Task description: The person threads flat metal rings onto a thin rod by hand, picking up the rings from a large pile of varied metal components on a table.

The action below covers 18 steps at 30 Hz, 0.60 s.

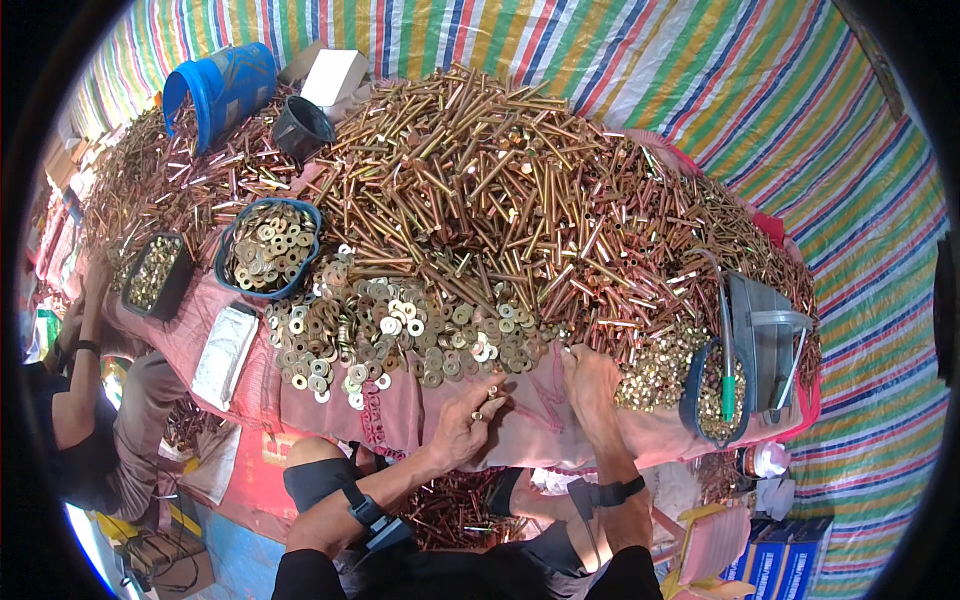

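Note:
My left hand (462,425) is curled palm up over the pink cloth, with small brass-coloured metal pieces (490,394) between its fingers. They look like nuts, but are too small to be sure. To its right, my right hand (594,382) has thumb and fingers pinched together at the near edge of the rod pile; what they hold is hidden. Just beyond my left hand spreads a heap of flat round washers (400,325). Behind both hands rises a large mound of brass-coloured metal rods or tubes (480,180). Small shiny nuts (650,375) lie heaped right of my right hand.
At right stand a tub of nuts (715,410) with a green-handled tool (728,395) and a grey container (765,345). At left are a blue-rimmed washer tub (270,290), a white block (224,355), a dark tray (180,292), a blue bucket (205,110) and another person's arm (88,350).

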Each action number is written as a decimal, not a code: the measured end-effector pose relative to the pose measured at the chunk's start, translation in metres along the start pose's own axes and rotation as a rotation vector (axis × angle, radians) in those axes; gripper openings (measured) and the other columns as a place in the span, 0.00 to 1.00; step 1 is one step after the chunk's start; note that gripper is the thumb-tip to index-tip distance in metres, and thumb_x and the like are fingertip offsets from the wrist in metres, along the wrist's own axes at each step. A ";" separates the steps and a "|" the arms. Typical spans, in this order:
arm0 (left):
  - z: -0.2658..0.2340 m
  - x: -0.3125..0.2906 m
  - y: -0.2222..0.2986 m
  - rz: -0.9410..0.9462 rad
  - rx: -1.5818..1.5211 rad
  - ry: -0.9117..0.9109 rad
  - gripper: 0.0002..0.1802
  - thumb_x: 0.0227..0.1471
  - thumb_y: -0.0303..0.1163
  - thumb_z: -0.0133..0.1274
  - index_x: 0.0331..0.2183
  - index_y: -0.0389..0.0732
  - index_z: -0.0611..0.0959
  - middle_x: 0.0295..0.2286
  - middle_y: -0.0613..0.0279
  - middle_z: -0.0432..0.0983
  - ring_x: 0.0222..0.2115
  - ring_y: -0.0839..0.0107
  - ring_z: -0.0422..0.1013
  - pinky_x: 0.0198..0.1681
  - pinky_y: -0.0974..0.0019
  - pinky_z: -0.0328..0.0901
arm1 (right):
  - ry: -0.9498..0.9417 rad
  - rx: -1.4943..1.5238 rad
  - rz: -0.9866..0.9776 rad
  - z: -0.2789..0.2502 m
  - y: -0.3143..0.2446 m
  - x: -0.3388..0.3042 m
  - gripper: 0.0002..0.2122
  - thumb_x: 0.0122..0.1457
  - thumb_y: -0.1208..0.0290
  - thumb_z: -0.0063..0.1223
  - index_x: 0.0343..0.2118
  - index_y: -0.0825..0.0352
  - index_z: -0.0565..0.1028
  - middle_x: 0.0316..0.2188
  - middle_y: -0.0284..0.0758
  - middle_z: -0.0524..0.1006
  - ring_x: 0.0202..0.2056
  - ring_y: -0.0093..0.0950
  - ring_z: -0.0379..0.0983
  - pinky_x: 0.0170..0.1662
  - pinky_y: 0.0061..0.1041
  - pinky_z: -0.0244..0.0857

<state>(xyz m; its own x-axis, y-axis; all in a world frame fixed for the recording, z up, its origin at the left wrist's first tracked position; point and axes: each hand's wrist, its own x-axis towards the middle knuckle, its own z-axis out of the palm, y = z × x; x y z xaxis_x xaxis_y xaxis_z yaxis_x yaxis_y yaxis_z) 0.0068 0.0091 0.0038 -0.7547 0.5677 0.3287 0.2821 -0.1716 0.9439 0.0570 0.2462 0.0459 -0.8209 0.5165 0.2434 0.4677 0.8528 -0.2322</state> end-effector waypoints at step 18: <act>0.001 0.003 -0.003 0.046 0.110 -0.002 0.19 0.63 0.19 0.46 0.55 0.34 0.79 0.39 0.47 0.80 0.38 0.58 0.79 0.44 0.60 0.73 | -0.298 1.078 -0.337 -0.022 -0.060 -0.032 0.12 0.65 0.78 0.62 0.49 0.75 0.80 0.46 0.37 0.78 0.37 0.19 0.77 0.39 0.16 0.73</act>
<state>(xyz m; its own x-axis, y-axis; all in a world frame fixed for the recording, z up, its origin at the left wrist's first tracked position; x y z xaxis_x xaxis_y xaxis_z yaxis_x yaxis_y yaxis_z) 0.0046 0.0115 0.0021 -0.7383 0.5628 0.3718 0.3801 -0.1081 0.9186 0.0628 0.1803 0.0721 -0.9618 0.1156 0.2481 -0.1917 0.3625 -0.9121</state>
